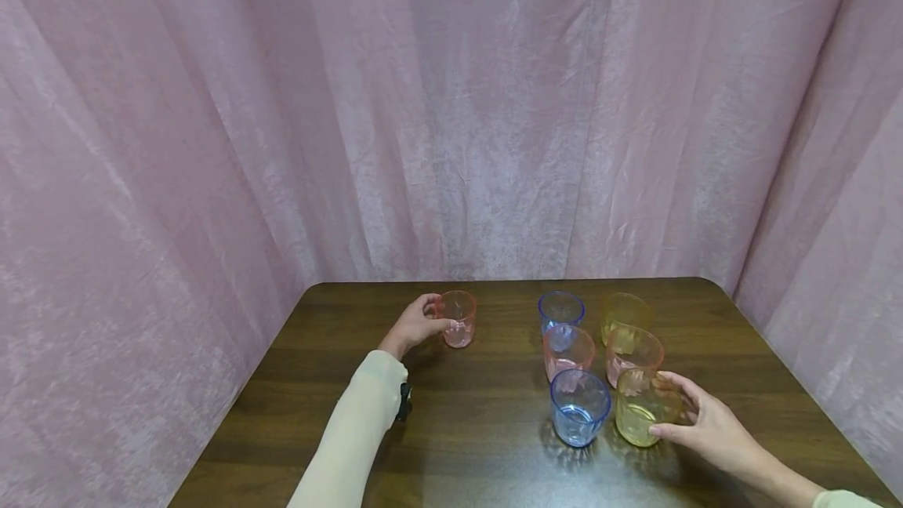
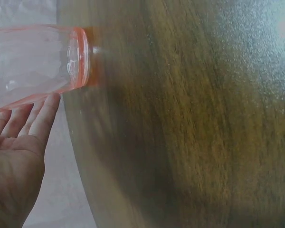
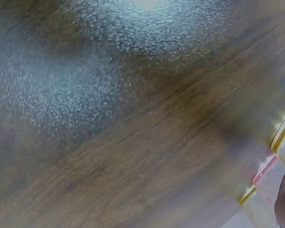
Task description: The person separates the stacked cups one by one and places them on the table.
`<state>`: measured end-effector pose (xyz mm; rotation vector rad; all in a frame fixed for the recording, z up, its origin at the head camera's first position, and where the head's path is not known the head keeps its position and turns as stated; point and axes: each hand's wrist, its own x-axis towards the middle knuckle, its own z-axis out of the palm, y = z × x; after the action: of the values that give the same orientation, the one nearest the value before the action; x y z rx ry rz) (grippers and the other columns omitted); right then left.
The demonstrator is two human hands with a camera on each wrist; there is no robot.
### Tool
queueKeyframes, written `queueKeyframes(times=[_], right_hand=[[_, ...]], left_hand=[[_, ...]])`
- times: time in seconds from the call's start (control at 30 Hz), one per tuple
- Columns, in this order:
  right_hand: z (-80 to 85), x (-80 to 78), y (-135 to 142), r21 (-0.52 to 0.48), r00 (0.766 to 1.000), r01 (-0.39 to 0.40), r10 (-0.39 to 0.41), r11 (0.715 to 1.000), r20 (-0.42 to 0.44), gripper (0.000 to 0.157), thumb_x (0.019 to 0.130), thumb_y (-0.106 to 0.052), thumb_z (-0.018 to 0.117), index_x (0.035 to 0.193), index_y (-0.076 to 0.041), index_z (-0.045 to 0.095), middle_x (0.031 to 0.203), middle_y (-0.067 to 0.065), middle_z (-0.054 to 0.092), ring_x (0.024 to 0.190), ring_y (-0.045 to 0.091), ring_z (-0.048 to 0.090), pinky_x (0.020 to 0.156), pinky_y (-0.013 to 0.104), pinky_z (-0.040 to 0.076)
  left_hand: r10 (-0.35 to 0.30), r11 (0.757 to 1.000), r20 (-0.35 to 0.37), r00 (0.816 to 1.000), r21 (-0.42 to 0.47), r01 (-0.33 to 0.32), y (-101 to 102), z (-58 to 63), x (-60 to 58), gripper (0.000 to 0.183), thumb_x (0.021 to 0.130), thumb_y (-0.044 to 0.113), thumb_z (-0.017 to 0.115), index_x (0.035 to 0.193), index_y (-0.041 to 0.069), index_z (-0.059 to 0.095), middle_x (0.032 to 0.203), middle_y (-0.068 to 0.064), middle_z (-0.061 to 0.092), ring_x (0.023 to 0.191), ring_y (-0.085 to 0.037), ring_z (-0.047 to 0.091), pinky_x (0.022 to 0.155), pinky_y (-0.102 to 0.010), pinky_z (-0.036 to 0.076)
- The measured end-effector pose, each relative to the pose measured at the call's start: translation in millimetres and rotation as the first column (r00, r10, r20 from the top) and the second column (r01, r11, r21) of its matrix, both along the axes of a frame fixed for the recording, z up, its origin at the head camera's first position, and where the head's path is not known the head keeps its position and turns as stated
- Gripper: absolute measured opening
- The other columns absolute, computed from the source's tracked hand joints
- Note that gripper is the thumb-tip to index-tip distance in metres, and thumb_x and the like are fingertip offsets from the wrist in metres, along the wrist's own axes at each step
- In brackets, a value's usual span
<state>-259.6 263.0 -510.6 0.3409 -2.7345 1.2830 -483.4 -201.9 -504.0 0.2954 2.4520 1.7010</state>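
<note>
At the back of the table, my left hand holds an upright clear pink cup, thumb on the near side and fingers on the far side. The left wrist view shows the fingertips against that cup's wall. To the front right, my right hand grips a clear yellow cup between thumb and fingers. Beside that yellow cup stands a blue cup. Behind them are two pink cups and, farther back, another blue cup and another yellow cup.
The brown wood-grain table has rounded back corners. Pink curtains hang behind it and along both sides. The right-hand cups stand close together in two columns, overlapping in the head view.
</note>
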Motion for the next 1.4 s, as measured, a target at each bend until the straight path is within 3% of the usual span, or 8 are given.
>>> queueKeyframes(times=[0.1,0.17,0.37,0.7,0.93,1.03,1.23,1.4], right_hand=[[0.1,0.3,0,0.006,1.0,0.0,0.0,1.0,-0.009,0.081,0.084,-0.024,0.081,0.144,0.007,0.036,0.137,0.03,0.049,0.126,0.054,0.042,0.094,0.027,0.051],[0.0,0.5,1,0.009,1.0,0.002,-0.001,1.0,-0.011,0.081,0.084,-0.024,0.081,0.144,0.007,0.036,0.137,0.03,0.049,0.125,0.054,0.043,0.092,0.023,0.051],[-0.3,1.1,2,0.001,1.0,-0.005,0.005,1.0,-0.009,0.083,0.084,-0.022,0.081,0.145,0.01,0.033,0.138,0.037,0.043,0.123,0.059,0.042,0.092,0.056,0.047],[0.0,1.4,2,0.003,1.0,0.005,-0.005,1.0,-0.001,0.085,0.083,-0.024,0.082,0.144,0.011,0.034,0.138,0.039,0.044,0.123,0.058,0.043,0.091,0.053,0.049],[-3.4,2.3,1,0.015,1.0,-0.005,0.005,1.0,0.003,0.083,0.084,-0.02,0.081,0.144,0.012,0.034,0.138,0.042,0.041,0.121,0.06,0.044,0.09,0.05,0.052],[-4.9,2.4,1,0.02,1.0,-0.003,0.003,1.0,0.009,0.083,0.084,-0.02,0.081,0.144,0.011,0.034,0.138,0.041,0.041,0.121,0.059,0.045,0.089,0.043,0.054],[-0.9,1.5,0,-0.007,0.999,-0.021,0.022,1.0,0.024,0.085,0.085,-0.021,0.08,0.144,0.014,0.031,0.139,0.043,0.038,0.123,0.061,0.043,0.093,0.055,0.046],[0.5,2.8,0,-0.005,1.0,-0.021,0.021,1.0,0.019,0.086,0.084,-0.023,0.08,0.144,0.014,0.031,0.138,0.041,0.041,0.123,0.059,0.043,0.092,0.053,0.048]], left_hand=[[0.007,1.0,-0.02,1.0,-0.014,-0.008,0,0.7,0.1,0.074,0.081,0.019,0.084,0.142,0.001,0.045,0.136,-0.017,0.055,0.126,-0.033,0.052,0.099,-0.045,0.049],[0.006,1.0,-0.032,0.999,-0.015,-0.007,1,2.6,0.9,0.074,0.082,0.019,0.083,0.142,0.001,0.045,0.135,-0.016,0.056,0.126,-0.032,0.052,0.1,-0.045,0.048],[-0.024,1.0,-0.044,0.999,0.017,0.025,6,11.3,6.4,0.071,0.082,0.017,0.083,0.141,0.002,0.047,0.136,-0.016,0.056,0.128,-0.033,0.05,0.103,-0.047,0.046],[-0.101,0.993,-0.052,0.994,0.057,0.104,20,18.5,17.7,0.072,0.084,0.013,0.081,0.143,-0.004,0.042,0.138,-0.022,0.053,0.129,-0.038,0.049,0.103,-0.047,0.045],[-0.152,0.988,-0.024,0.988,0.032,0.153,27,19.4,33.4,0.072,0.085,0.012,0.079,0.144,-0.005,0.041,0.14,-0.026,0.051,0.126,-0.041,0.052,0.103,-0.051,0.045],[-0.165,0.986,-0.022,0.986,0.032,0.166,30,21.2,42.3,0.07,0.085,0.01,0.079,0.142,-0.006,0.042,0.138,-0.026,0.053,0.125,-0.041,0.053,0.101,-0.05,0.047],[-0.169,0.984,-0.05,0.984,0.053,0.172,37,13.4,49.2,0.064,0.084,0.011,0.081,0.138,-0.001,0.048,0.133,-0.02,0.058,0.12,-0.036,0.058,0.096,-0.042,0.052],[-0.18,0.981,-0.049,0.982,0.06,0.183,44,4.8,57.9,0.06,0.084,0.006,0.079,0.135,-0.003,0.049,0.13,-0.019,0.059,0.116,-0.035,0.059,0.093,-0.039,0.053]])
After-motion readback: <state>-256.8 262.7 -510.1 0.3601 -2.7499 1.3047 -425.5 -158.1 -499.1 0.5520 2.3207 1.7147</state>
